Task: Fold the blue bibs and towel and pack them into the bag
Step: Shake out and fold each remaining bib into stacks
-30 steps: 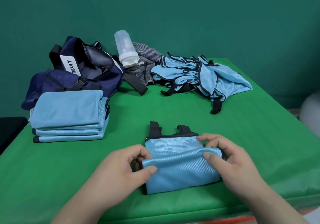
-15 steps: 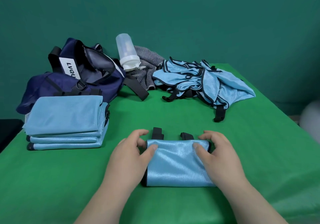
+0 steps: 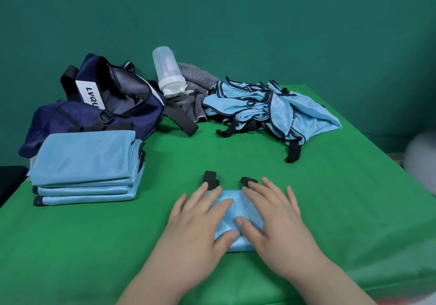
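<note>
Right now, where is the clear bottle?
In the head view, the clear bottle sits cap-down at the back of the table, left of centre, against the grey towel, between the navy bag and the unfolded bibs.

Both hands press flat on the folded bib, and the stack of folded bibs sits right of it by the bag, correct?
No: the head view shows the stack of folded bibs left of the folded bib, by the bag. The left hand and right hand do press flat on it.
</note>
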The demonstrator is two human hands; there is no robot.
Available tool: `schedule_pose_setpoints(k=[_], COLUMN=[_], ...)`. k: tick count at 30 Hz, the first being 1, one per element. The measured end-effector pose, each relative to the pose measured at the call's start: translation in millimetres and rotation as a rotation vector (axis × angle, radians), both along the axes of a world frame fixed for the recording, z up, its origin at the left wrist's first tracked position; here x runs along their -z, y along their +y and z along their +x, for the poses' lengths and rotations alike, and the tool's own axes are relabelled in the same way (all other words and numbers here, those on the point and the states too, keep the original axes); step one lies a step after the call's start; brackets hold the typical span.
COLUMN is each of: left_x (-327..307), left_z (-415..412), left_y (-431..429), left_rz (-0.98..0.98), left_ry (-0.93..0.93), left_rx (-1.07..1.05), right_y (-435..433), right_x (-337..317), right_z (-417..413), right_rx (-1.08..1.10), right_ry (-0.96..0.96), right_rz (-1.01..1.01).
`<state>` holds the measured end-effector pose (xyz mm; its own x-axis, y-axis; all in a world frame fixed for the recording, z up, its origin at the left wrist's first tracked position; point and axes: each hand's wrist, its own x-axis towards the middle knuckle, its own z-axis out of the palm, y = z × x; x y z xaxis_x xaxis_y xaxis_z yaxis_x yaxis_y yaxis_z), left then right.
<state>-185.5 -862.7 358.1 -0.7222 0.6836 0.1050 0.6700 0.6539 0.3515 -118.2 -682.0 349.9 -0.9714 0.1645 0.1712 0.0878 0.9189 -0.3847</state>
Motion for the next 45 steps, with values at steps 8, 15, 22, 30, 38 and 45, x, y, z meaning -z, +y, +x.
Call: schedule_pose_setpoints(k=[8,15,22,30,38,45], left_x=[2,-3,0,-4,-16,-18], left_z=[-6,3,-12,-6,-5,0], left_y=[-6,-22,-23,-22,-26,-22], left_rz=[-0.099,-0.130,-0.221,-0.237,-0.058,0.055], left_ry=[-0.046,-0.071,-0.133,-0.157,-0.169,-0.178], left_rx=[0.026,0.085,-0.007,-0.053,-0.050,-0.122], right_y=[8,13,13,25,34,36], right_x=[-1,-6,-7,-6,-11,-13], right_z=[6,18,15,16,16,19], right_rx=[-0.055,-0.133,-0.115,-0.098,-0.079,-0.041], right_ry=[-0.199,-0.229,-0.270,-0.250,-0.103,-0.088], right_rz=[0.031,0.053,0.084,-0.047,-0.145,-0.102])
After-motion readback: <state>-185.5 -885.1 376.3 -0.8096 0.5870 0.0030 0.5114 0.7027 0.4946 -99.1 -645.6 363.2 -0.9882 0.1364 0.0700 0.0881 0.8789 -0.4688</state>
